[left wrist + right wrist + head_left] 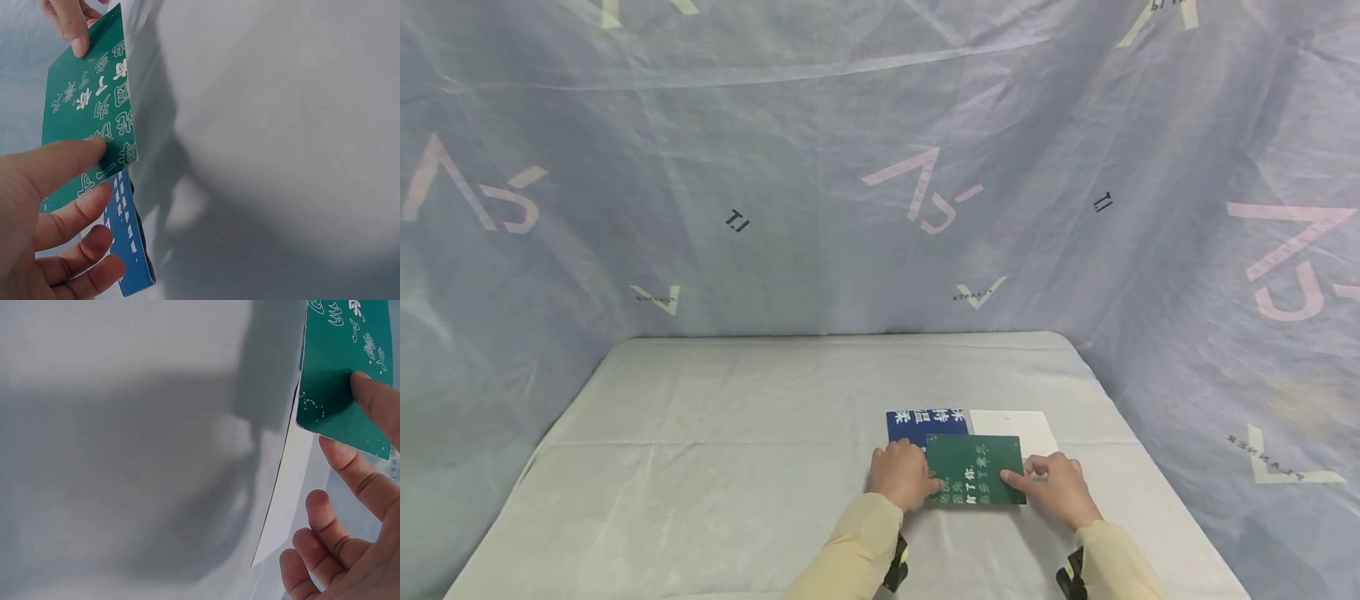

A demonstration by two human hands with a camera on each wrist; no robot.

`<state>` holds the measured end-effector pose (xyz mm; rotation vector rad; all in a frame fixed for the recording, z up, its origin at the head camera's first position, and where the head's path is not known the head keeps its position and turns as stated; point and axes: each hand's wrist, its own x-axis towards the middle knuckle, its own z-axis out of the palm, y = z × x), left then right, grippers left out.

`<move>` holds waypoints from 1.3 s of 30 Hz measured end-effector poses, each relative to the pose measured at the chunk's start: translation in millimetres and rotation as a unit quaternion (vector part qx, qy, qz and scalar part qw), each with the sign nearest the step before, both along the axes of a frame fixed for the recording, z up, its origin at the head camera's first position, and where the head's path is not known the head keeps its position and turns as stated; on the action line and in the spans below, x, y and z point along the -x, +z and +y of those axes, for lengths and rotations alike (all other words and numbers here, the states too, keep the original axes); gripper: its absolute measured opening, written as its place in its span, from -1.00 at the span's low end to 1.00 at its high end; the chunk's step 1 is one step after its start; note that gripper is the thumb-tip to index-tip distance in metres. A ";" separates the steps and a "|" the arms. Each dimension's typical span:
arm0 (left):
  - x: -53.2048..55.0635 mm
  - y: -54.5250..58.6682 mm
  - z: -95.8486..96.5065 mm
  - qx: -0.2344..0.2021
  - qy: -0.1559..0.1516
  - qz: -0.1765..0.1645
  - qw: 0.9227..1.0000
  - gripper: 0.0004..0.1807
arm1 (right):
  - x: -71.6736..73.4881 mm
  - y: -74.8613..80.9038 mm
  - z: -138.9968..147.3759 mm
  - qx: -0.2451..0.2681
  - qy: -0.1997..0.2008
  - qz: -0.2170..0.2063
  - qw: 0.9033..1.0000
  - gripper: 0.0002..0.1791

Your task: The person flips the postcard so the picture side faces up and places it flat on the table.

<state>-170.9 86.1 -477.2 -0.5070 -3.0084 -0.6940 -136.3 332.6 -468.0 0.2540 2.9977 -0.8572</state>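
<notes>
Since the flat, rectangular green card with white lettering [976, 468] sits between the bare left hand [901, 475] and the bare right hand [1060, 492], what counts is its long axis; it runs left-right, hand to hand, lettered face up; neither hand is nearer, each has one short end. Left grip: narrow pinch on the card, thumb on the face toward the near left corner, index finger at the end edge; right grip: same kind of pinch, thumb roughly midway along the right end, lower fingers off the card (right wrist view shows this best). Relative to the grips, most of the card lies inward of both thumbs; it looks raised off the pale cloth-covered table [700, 467], judging by the shadows; can't read the gap. Beyond it, the flat, rectangular dark-blue piece with white characters [927, 427] lies far-left; the mostly blank white rectangular sheet [1015, 429] lies just right of that; in head view the card overlaps both; can't tell if it touches either.
</notes>
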 end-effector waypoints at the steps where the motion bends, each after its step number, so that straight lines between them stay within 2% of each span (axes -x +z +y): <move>1: 0.4 0.0 -1.2 -0.001 0.002 0.000 1.000 -0.47 | 0.6 0.2 -1.2 0.000 0.001 -0.001 1.000 -0.54; 13: 2.7 4.0 -19.2 -0.003 0.015 0.010 1.000 -0.50 | 8.0 3.9 -18.1 0.000 0.012 0.007 1.000 -0.56; 25: -0.3 13.1 -34.4 -0.005 0.021 0.021 1.000 -0.48 | 12.3 7.0 -31.5 -0.003 0.026 0.016 1.000 -0.57; 39: -0.6 9.2 -50.6 -0.013 0.025 0.030 0.999 -0.48 | 13.5 9.4 -46.7 -0.004 0.045 0.035 0.998 -0.59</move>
